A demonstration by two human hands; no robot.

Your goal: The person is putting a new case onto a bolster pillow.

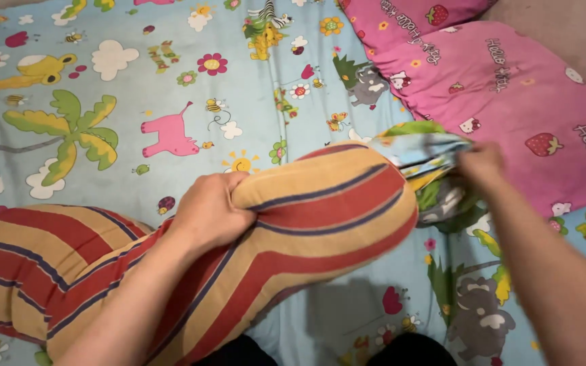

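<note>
Under the left hand lies a long striped bolster pillow, its red, tan and blue fabric pinched in that hand's closed fingers. Just beyond the bolster's far end, the right hand grips a bunched, cartoon-printed pillowcase. Farther right of that hand rests a pink pillow; beneath everything spreads a light blue animal-print bedsheet.

Bolster: lies across the sheet before you, your left hand on its middle.
Cover: at the bolster's right end, under your right hand.
Pillows: behind, far right.
</note>
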